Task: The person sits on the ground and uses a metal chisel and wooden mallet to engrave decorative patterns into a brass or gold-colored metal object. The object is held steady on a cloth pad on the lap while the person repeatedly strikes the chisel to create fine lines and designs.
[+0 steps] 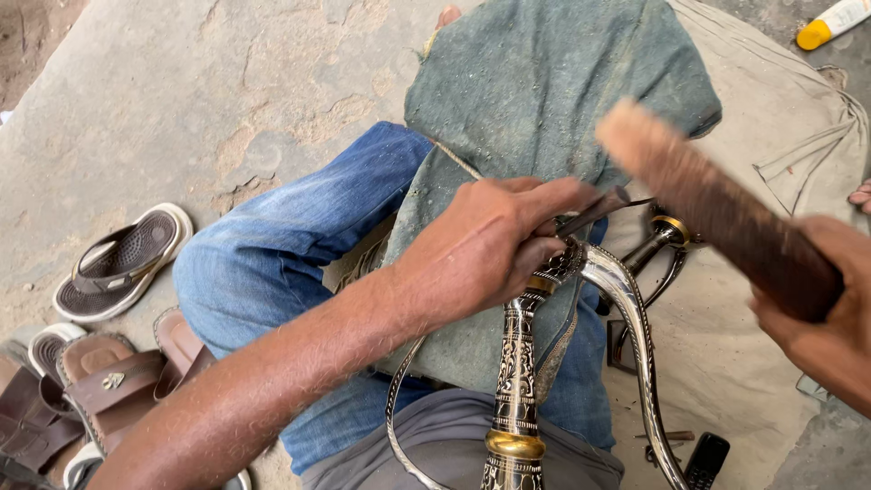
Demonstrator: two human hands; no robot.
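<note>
My left hand [485, 245] grips the upper part of an engraved silver and brass metal piece [515, 381] with curved bands, which rests across my lap. It also pinches a thin dark tool [594, 210] against that piece. My right hand [817, 313] holds a wooden brush [717, 209], blurred with motion, above and to the right of the metal piece. A grey-green cloth [535, 91] covers my knee under the work.
Several sandals lie on the stone floor at the left, among them a dark flip-flop [122, 263] and brown ones [113, 381]. A beige sack [780, 145] is spread on the right. A small black phone [706, 461] lies bottom right, a yellow-capped tube [830, 23] top right.
</note>
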